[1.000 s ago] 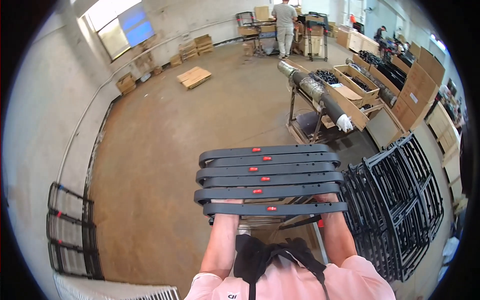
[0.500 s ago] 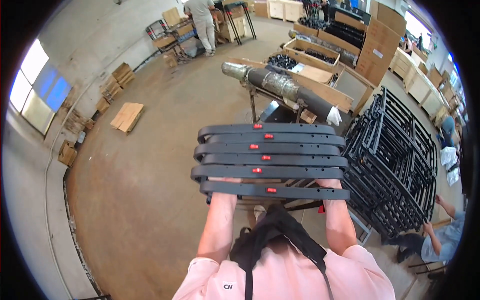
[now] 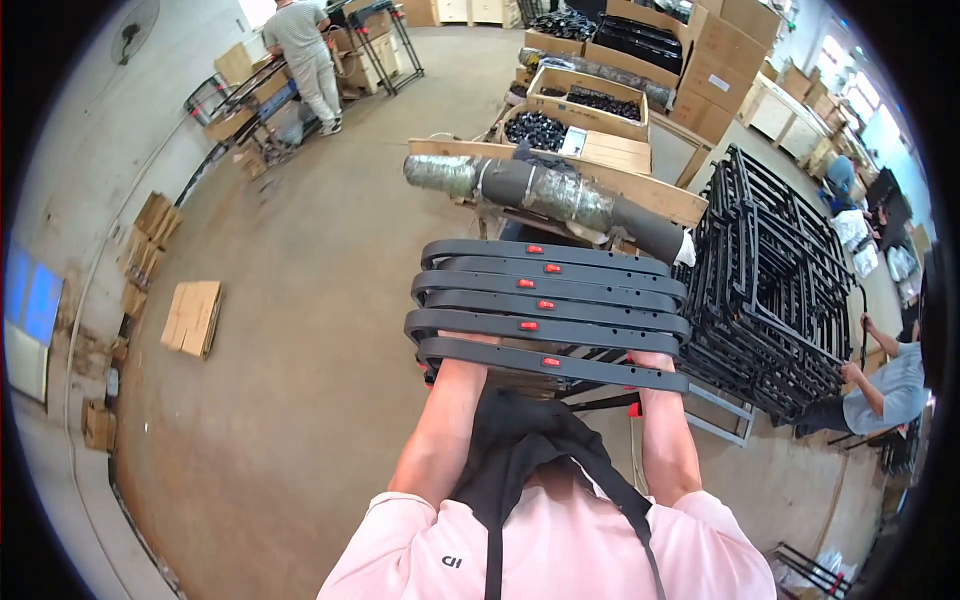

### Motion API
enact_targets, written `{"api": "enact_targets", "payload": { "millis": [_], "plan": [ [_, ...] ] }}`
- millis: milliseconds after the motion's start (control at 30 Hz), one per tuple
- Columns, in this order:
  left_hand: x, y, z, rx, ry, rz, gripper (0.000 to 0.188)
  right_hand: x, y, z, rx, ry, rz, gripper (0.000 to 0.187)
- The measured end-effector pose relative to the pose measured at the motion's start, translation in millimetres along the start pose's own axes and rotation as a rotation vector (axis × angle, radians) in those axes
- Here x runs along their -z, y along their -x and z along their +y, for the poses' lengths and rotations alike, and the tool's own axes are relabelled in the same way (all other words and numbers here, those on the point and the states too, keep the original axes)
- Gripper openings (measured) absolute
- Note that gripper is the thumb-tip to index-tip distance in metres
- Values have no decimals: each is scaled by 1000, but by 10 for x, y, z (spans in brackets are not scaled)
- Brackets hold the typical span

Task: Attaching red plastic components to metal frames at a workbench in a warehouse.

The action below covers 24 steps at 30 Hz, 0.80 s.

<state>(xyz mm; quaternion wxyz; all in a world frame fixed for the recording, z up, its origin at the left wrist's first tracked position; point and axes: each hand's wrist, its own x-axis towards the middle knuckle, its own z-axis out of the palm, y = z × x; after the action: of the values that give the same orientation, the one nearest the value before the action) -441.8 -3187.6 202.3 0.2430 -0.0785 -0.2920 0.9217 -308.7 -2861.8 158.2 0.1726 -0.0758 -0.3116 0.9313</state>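
In front of my chest I carry a stack of several black metal tube frames (image 3: pixel 600 370) with rounded ends, lying level one behind another. Small red clips (image 3: pixel 551 362) sit mid-length on the bars, and dark holes show toward their right ends. My left hand (image 3: pixel 470 339) reaches under the left part of the stack, and my right hand (image 3: pixel 652 360) supports it near the right end. Both hands bear the load, though the bars hide most of the fingers.
A wrapped grey roll (image 3: pixel 560 192) lies ahead, before bins of black parts (image 3: pixel 535 131). A tall pile of black frames (image 3: pixel 770 290) stands at right, beside a seated co-worker (image 3: pixel 885 385). Flattened cardboard (image 3: pixel 190 318) rests on the floor at left; another person (image 3: pixel 305 60) stands far off.
My view has swung to the right, so the floor cardboard and far person sit further left. The roll and frame pile appear closer. Both hands still hold the stack.
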Motion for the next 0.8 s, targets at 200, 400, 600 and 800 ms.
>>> {"api": "enact_targets", "payload": {
  "millis": [200,400,600,800],
  "plan": [
    [-219,-884,182,200,122,74,46,-137,-467,290,140,33,-12,39],
    [-386,-1806,428,297,249,169,47,-535,-1060,366,94,103,367,40],
    [-414,-2633,459,351,377,238,47,-597,-2000,259,44,129,340,40],
    [-332,-3328,365,335,-70,224,46,-487,-2550,131,-23,144,352,40]
  ]
}}
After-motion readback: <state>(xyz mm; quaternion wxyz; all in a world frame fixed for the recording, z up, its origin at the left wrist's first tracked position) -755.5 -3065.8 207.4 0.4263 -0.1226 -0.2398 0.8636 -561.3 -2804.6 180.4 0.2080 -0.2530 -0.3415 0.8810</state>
